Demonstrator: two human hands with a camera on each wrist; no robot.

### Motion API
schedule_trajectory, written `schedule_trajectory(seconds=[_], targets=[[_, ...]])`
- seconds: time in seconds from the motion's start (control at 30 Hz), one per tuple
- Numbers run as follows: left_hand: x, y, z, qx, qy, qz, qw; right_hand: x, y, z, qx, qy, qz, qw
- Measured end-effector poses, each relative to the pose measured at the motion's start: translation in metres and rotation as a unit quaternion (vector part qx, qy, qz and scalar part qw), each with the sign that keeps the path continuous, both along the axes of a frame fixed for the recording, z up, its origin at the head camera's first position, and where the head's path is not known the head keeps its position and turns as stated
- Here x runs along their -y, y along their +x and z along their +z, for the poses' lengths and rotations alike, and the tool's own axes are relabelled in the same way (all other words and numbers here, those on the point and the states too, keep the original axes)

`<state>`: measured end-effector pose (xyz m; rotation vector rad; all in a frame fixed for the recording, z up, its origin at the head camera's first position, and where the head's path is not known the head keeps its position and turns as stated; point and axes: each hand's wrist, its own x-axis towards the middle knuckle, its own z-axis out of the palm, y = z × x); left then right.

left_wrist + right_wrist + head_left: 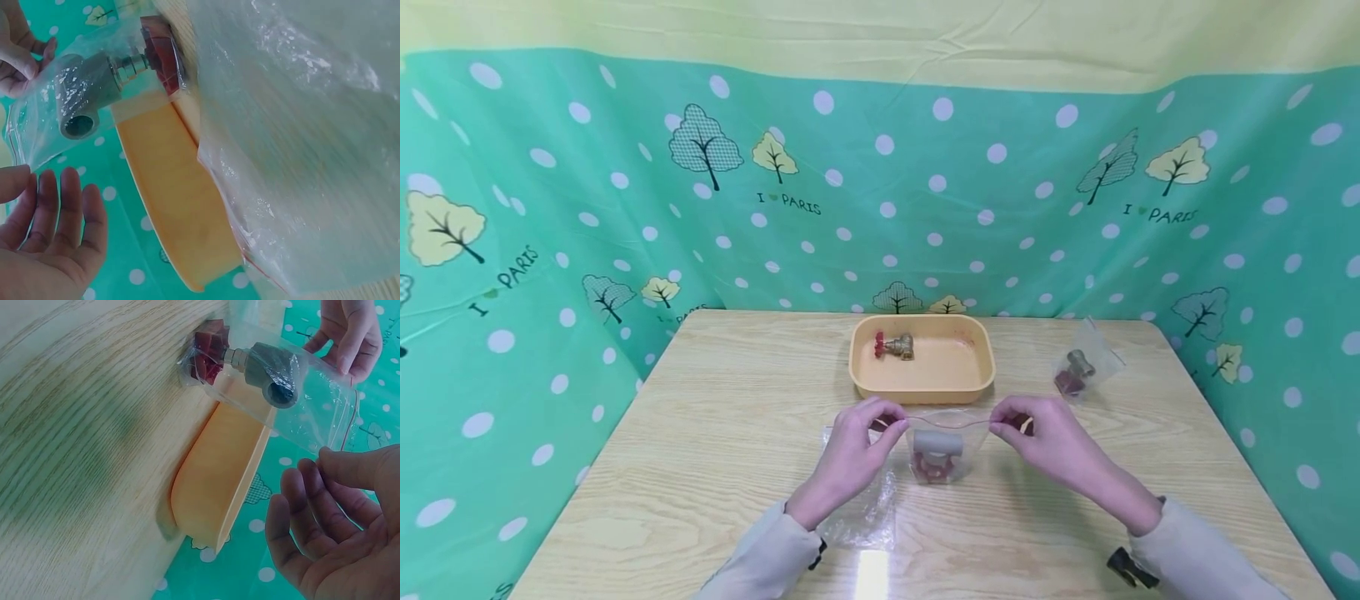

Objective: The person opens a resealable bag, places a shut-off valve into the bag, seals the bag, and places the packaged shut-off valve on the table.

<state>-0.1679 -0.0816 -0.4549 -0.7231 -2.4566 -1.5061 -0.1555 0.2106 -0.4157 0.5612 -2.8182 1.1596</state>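
A clear zip bag with a red line along its top hangs between my two hands. Inside lies a grey plastic valve with a red handle. My left hand pinches one end of the bag's top edge between thumb and forefinger. At the opposite end, my right hand pinches the same edge. The edge is stretched between them, sagging slightly in the middle; whether the seal is closed I cannot tell. Under my left forearm, another clear bag lies flat on the table.
Just beyond my hands stands a beige-orange tray. It holds a brass valve with a red handwheel. At the back right, a second bagged valve rests on the wooden table. A green dotted curtain surrounds the table's far sides.
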Motion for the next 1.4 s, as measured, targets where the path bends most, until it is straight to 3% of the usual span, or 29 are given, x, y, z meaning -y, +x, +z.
schedule_trajectory(seconds=[0.33, 0.53, 0.73, 0.87, 1.0, 1.4], targets=[[0.001, -0.001, -0.004, -0.039, -0.021, 0.005, 0.999, 0.0, 0.0, 0.004, 0.001, 0.021, -0.004, 1.0], [-0.001, 0.001, -0.003, -0.055, -0.044, 0.012, 0.9974, 0.01, 0.002, 0.015, -0.055, 0.069, 0.005, 0.996], [-0.001, 0.001, -0.002, -0.059, -0.055, 0.016, 0.9966, 0.041, -0.002, 0.027, -0.158, 0.125, 0.065, 0.977], [0.0, 0.001, -0.002, -0.067, -0.055, 0.016, 0.9961, 0.063, -0.007, 0.03, -0.194, 0.164, 0.091, 0.963], [-0.001, 0.001, -0.003, -0.072, -0.047, 0.012, 0.9962, 0.078, -0.01, 0.03, -0.195, 0.182, 0.107, 0.958], [-0.003, 0.003, -0.003, -0.078, -0.051, 0.015, 0.9955, 0.095, -0.018, 0.023, -0.196, 0.193, 0.109, 0.955]])
